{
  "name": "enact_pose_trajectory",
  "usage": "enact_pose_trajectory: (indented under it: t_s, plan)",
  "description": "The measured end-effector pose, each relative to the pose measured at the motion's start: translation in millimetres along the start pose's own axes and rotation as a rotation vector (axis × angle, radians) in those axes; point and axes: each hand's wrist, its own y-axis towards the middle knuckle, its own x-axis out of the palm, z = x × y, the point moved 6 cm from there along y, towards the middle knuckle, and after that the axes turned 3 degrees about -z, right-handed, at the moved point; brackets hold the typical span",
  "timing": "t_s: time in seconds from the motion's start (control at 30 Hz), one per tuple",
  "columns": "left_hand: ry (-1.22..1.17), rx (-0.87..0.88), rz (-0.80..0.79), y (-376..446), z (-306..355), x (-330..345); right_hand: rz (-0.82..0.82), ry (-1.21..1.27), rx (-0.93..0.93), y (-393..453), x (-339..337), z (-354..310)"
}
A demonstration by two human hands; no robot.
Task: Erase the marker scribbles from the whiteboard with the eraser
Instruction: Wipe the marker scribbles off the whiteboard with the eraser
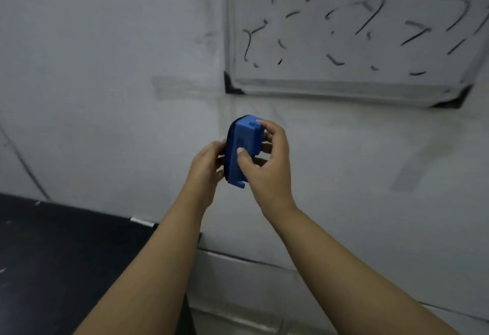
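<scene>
A blue eraser (244, 147) with a dark felt pad on its left side stands on end in front of me, held between both hands. My left hand (205, 169) grips its pad side. My right hand (267, 165) holds the blue back, thumb across the face and fingers on the top corner. The whiteboard (317, 80) hangs on the wall up and to the right, well above the eraser. Several black marker scribbles (367, 16) are spread over its surface. Its upper and right parts run out of view.
A pale grey wall (105, 70) fills the view behind my hands, with tape marks below the board. A dark table (53, 255) lies at the lower left, with a white marker-like stick (143, 222) at its far edge.
</scene>
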Motion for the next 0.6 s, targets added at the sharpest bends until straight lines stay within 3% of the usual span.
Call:
enact_pose_trajectory:
  t_s: [0.27, 0.6]
  plan:
    - [0.123, 0.426, -0.123, 12.0, 149.2, 78.6, 0.106, -0.093, -0.222, 74.9, -55.4, -96.5]
    - [0.531, 1.132, 0.174, 40.2, 287.8, 89.4, 0.326, -0.493, -0.584, 166.3, -53.5, -178.6]
